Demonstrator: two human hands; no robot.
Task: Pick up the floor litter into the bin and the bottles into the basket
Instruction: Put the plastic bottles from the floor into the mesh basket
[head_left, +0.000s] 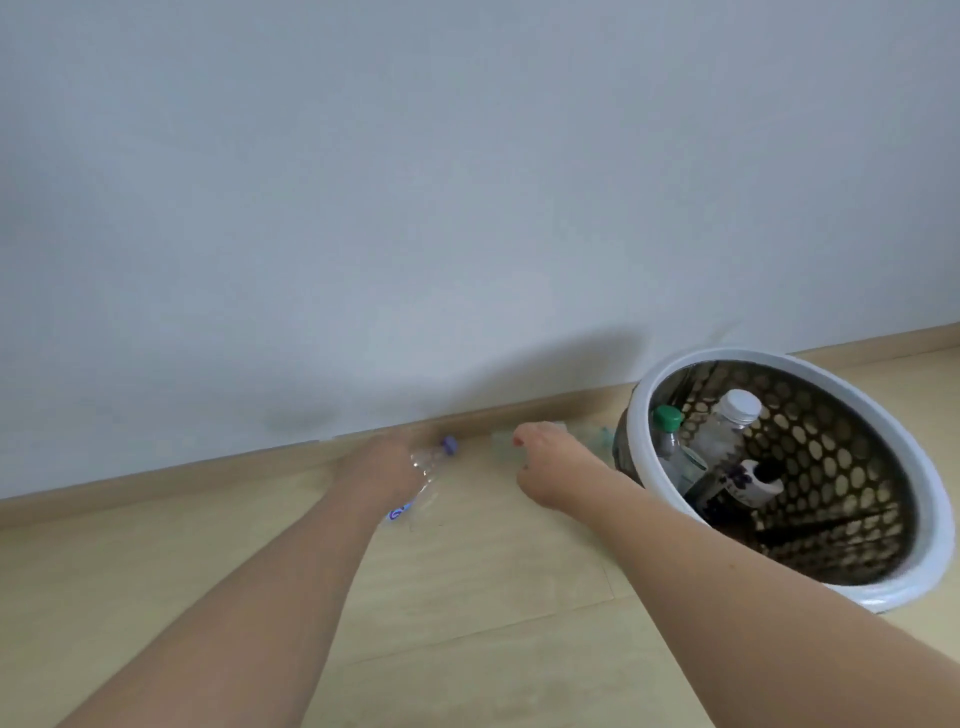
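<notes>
At frame centre, the left hand (376, 467) grips a clear bottle (423, 480); the right hand (545, 462) grasps a second crushed bottle (592, 441) beside the basket (644, 415).

Both hands (457, 467) on floor bottles (423, 473)

The round perforated basket (779, 587) has a smooth, glossy white plastic rim and a dark punched wall. Inside it, the clear plastic bottles (722, 436) carry glossy white and green caps. Left of the basket, a crinkled clear plastic bottle with a purple cap (423, 470) glints. The pale wood-look floor (467, 597) has a soft sheen; behind the basket, the grey wall (415, 182) is matt.
</notes>
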